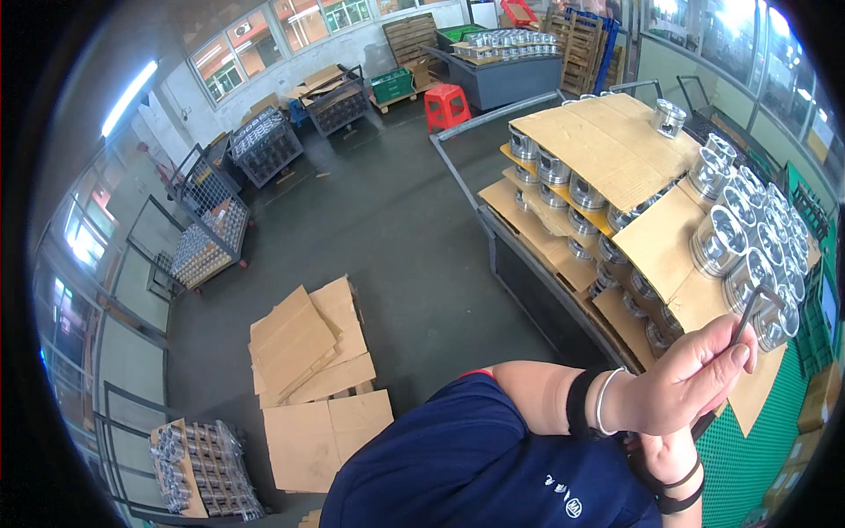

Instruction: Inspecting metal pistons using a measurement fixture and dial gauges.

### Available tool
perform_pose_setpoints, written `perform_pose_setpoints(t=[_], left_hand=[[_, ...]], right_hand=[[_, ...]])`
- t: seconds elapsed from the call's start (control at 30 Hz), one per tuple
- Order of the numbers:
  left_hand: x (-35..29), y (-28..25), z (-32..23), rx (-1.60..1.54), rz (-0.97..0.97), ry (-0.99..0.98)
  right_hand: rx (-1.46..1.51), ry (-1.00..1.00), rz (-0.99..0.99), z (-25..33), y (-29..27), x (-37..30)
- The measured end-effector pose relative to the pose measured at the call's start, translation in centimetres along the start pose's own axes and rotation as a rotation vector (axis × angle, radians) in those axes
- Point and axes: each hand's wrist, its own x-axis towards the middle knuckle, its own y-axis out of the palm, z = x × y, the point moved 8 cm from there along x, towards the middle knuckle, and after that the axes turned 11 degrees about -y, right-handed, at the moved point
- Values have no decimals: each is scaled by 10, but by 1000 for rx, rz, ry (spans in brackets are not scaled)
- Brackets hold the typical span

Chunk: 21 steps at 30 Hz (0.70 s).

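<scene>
bent rod (750, 310) at the piston cart (550, 304)

left of the cart lies flat cardboard (290, 343), farther off a red stool (446, 107); pistons (717, 242) crowd the cart's top. the left hand (691, 374) pinches the rod, blocking most of the right hand (666, 453), whose grip i cannot tell.

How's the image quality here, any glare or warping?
Head view: the tube light is blown out to white; head view: the shiny metal cylinders show bright highlights; head view: the fisheye bends the windows toward the rim, and the corners are black.
</scene>
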Motion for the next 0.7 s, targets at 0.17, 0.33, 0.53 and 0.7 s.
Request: perform_pose_setpoints(t=[0.17,0.33,0.53,0.7], left_hand=[[-2,-1,-1,47,8,4],[0,0,0,65,23,7],[-1,2,6,47,30,-42],[-3,-1,7,70,-28,0]], right_hand=[[465,245,142,-21,28,-15],[488,275,98,-24,32,-15],[567,356,102,-25,34,-21],[262,314,-264,-31,16,-18]])
